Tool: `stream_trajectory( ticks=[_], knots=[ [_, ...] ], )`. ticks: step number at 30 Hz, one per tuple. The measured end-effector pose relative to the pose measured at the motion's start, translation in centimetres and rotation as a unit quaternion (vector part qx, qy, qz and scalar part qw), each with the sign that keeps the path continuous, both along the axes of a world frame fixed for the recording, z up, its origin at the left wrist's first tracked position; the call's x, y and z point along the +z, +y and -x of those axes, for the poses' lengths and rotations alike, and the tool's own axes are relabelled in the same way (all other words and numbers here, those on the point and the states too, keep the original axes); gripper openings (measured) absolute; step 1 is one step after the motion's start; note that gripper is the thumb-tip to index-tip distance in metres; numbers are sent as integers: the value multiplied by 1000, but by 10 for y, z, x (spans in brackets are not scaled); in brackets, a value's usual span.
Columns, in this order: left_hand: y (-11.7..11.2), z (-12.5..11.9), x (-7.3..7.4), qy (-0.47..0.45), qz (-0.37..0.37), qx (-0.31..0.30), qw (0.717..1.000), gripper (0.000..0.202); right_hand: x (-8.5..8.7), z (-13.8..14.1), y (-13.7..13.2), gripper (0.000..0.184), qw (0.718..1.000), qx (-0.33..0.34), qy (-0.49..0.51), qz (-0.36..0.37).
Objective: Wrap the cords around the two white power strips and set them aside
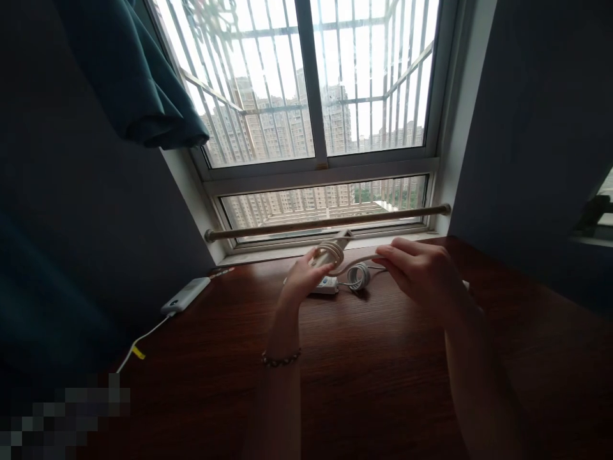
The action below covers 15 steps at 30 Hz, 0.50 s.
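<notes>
My left hand (302,276) is closed around a small coil of white cable (330,251), held up above the dark wooden desk (364,370). My right hand (421,268) pinches the loose run of the same cable just right of the coil. Below the hands a white charger block (327,285) lies on the desk beside a second coiled cable (357,276).
A white power bank (185,295) with a cable (143,338) lies at the desk's left edge. A wooden rod (330,222) spans the window sill behind. Dark curtains hang on both sides, and a barred window (316,83) is ahead.
</notes>
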<state>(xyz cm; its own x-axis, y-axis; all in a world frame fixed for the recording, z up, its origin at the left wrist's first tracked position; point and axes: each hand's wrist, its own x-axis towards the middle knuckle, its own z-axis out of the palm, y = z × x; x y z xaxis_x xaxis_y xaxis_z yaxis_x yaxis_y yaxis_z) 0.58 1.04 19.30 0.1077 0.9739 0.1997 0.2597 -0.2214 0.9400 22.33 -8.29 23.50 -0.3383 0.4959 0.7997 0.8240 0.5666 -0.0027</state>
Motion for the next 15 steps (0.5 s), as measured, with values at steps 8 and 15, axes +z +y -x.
stream_trajectory(
  ticks=[8, 15],
  knots=[
    [-32, 2, 17, 149, 6, -233, 961, 72, -3, -31, 8, 23, 993, 60, 97, -37],
    [-58, 5, 28, 287, -41, -325, 900, 78, 1, -25, 0, 23, 985, 141, 99, 15]
  ],
)
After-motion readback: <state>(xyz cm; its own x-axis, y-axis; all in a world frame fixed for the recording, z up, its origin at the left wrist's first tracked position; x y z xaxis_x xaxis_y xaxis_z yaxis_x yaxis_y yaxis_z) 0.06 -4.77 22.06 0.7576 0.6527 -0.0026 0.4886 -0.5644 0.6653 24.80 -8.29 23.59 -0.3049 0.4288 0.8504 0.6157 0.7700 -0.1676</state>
